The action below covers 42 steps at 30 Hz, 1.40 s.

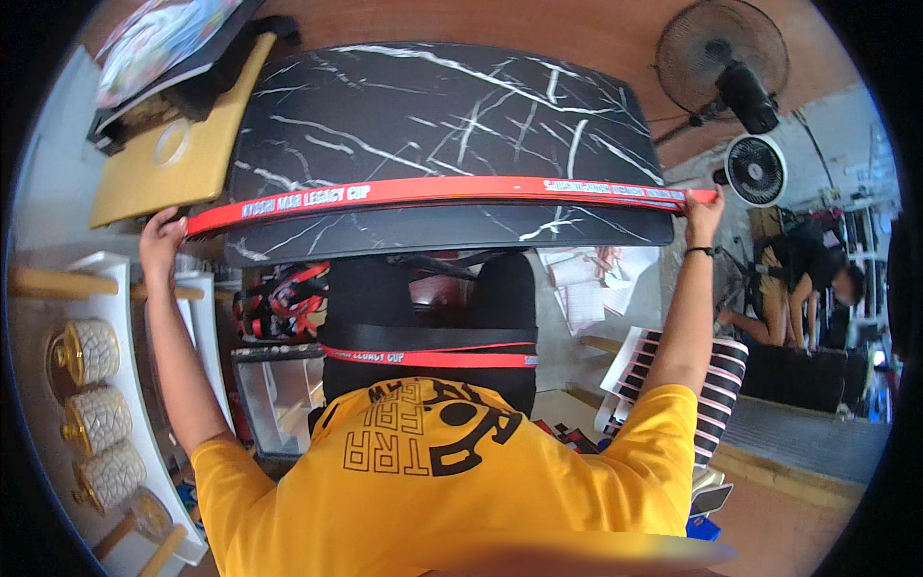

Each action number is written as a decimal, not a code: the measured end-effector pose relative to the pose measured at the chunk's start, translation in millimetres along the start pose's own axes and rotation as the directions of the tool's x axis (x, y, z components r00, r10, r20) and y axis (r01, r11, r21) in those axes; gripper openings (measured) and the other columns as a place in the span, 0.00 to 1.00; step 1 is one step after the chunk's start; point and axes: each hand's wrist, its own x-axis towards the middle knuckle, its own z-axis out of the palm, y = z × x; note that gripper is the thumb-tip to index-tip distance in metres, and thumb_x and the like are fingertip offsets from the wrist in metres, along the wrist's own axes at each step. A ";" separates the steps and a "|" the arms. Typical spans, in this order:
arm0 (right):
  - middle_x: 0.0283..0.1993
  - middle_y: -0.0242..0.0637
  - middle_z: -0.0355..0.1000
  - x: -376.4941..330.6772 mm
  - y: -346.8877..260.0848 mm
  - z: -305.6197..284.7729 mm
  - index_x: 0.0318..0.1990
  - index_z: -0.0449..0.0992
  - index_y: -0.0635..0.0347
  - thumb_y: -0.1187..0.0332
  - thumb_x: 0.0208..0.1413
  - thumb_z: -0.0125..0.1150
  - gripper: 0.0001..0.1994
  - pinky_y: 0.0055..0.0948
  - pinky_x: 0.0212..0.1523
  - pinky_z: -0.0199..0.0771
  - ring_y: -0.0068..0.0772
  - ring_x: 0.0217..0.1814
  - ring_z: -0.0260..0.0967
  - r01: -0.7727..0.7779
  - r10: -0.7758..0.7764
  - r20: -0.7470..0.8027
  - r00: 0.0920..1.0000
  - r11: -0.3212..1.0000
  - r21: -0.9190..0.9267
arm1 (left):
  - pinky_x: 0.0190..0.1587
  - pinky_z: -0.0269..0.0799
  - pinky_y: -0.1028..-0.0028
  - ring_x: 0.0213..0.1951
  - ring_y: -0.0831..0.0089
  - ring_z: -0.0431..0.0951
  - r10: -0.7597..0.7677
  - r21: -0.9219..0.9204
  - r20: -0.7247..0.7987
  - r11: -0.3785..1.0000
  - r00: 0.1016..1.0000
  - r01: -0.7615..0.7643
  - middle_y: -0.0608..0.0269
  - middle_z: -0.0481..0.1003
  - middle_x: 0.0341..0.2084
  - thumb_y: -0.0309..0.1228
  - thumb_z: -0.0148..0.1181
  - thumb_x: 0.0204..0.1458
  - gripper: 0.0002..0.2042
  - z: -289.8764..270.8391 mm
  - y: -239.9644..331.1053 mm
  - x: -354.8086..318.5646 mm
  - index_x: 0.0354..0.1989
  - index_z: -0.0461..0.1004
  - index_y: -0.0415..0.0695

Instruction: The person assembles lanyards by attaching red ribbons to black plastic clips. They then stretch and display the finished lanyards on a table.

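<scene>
Left fingers and right fingers tight on red strap, lidded jars at left, contents hidden

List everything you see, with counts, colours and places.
Table: one, veined black, ahead
Long strap: at least one, red, across table
Lap strap: at least one, red, across lap
Fans: two, black and white-rimmed, upper right
Shelf: one, white, left
Jars: three, white and gold, on shelf
Papers: several, white, right of lap
Wooden panel: one, tan, upper left
Co-worker: one, dark top, far right
Shirt: one, yellow, on wearer
Left grip: one, bare, strap's left end
Right grip: one, bare, strap's right end
</scene>
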 end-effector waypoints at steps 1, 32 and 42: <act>0.49 0.41 0.64 -2.4 -1.6 2.3 0.65 0.48 0.55 0.84 0.47 0.63 0.40 0.30 0.29 0.81 0.33 0.35 0.72 0.031 -0.031 -0.001 1.000 0.999 -0.021 | 0.29 0.65 0.83 0.27 0.83 0.71 0.026 0.015 0.010 1.000 1.000 -0.026 0.67 0.76 0.27 0.26 0.64 0.51 0.19 -1.5 -2.3 2.7 0.51 0.71 0.40; 0.38 0.32 0.70 -117.8 -83.3 16.4 0.44 0.72 0.61 0.70 0.49 0.69 0.15 0.21 0.41 0.67 0.23 0.38 0.66 0.542 -0.577 -0.101 0.811 0.804 -0.243 | 0.43 0.70 0.69 0.37 0.68 0.72 0.696 0.689 -0.217 0.605 0.684 -0.398 0.56 0.71 0.44 0.35 0.65 0.50 0.17 22.1 59.2 -49.2 0.48 0.75 0.44; 0.46 0.43 0.74 -364.5 -41.6 133.3 0.46 0.76 0.59 0.66 0.45 0.67 0.18 0.39 0.53 0.67 0.49 0.50 0.69 0.565 0.094 0.995 0.035 0.819 -0.098 | 0.47 0.70 0.64 0.43 0.57 0.74 0.577 -0.021 0.681 0.631 0.451 -0.775 0.53 0.75 0.37 0.27 0.61 0.50 0.11 196.0 93.1 -246.1 0.43 0.76 0.41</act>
